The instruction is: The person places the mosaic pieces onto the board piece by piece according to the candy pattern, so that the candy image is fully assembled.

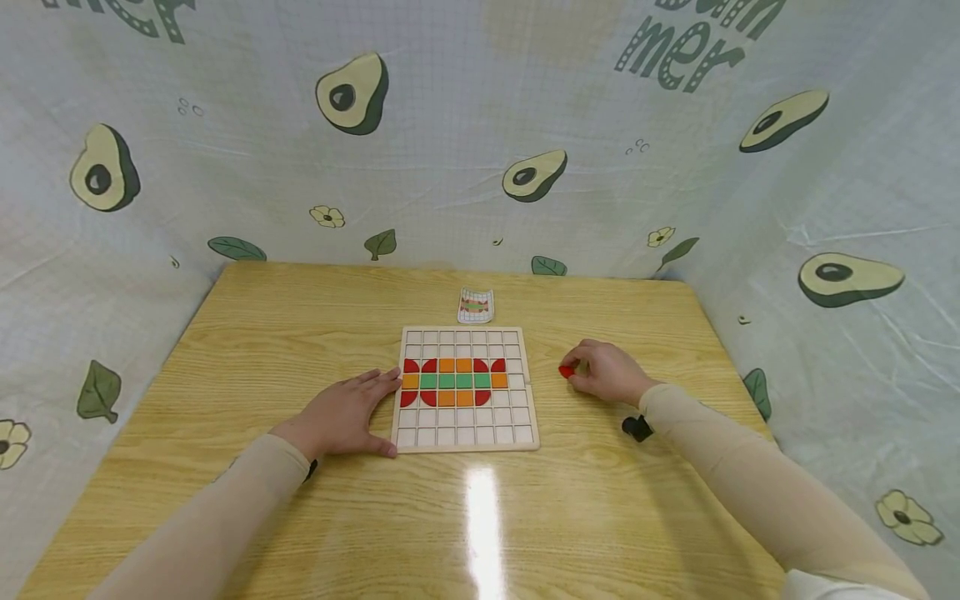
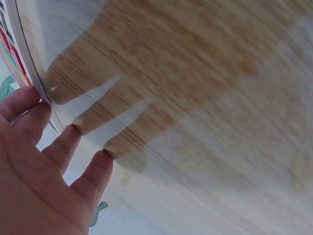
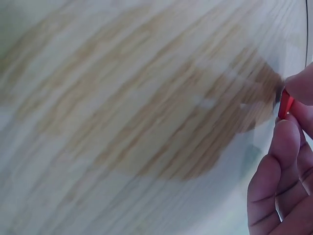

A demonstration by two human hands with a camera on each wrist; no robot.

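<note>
A wooden grid board [image 1: 467,437] lies on the table, with red, orange and green tiles set in rows across its middle cells. My left hand [image 1: 347,414] rests beside it, fingers spread, fingertips and thumb touching the board's left edge. In the left wrist view, the fingers of the left hand [image 2: 54,166] are loosely extended at the board's rim. To the right of the board, my right hand [image 1: 609,372] pinches a small red tile [image 1: 566,372] between thumb and fingers. The right wrist view shows that red tile [image 3: 285,104] edge-on, just above the tabletop.
A small pattern card [image 1: 476,307] printed with a coloured grid lies behind the board. The wooden table [image 1: 315,517] ends at a curtain [image 1: 450,167] with avocado prints, which hangs at the back and sides. A black object [image 1: 637,428] sits by the right wrist.
</note>
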